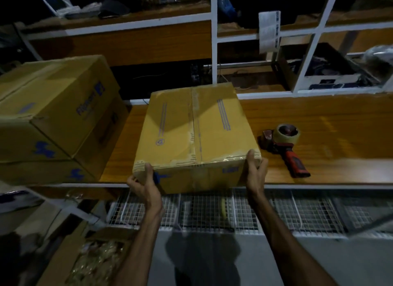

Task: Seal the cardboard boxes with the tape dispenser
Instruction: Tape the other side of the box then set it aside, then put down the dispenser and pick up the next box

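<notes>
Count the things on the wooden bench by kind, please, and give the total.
Cardboard boxes: 3, one held by both hands, two stacked at the left, upper and lower
Tape dispensers: 1, red handle, at the right
Total: 4

Dim room, light falling mainly on wooden counter [319, 117], white metal shelving frame [214, 41] behind with cluttered wooden shelves, paper label [269, 31] hanging from frame, wire mesh racks [308, 209] below counter edge, grey floor [287, 262] in shadow.
</notes>
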{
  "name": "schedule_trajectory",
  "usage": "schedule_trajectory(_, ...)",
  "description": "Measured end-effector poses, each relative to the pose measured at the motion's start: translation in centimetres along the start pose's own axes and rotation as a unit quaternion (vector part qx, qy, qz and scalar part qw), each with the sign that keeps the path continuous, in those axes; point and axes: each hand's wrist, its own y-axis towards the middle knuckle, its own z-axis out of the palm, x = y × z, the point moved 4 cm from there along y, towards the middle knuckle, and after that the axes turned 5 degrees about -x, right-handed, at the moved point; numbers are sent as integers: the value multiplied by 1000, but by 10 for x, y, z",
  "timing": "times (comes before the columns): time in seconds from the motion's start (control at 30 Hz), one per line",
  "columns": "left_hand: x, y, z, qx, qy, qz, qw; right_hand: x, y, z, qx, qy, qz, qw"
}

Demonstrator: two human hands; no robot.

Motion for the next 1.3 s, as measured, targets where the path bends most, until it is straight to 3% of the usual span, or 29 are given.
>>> schedule_trajectory(0.33,-2,-26,-56,-62,-82,60,993,1,-88,-22,-97,38,-63,993)
schedule_trajectory(0.57,-38,-58,-63,1,-114,100,988,38,-121,-64,-141,76,-131,978)
schedule_trajectory(0.93,-61,-153,30,161,-131,56,977,86,-122,-191,-275,121,-182,936)
schedule_trajectory(1.3,-44,-316,214,300,-73,8,951,123,-17,-393,-364,102,-173,909)
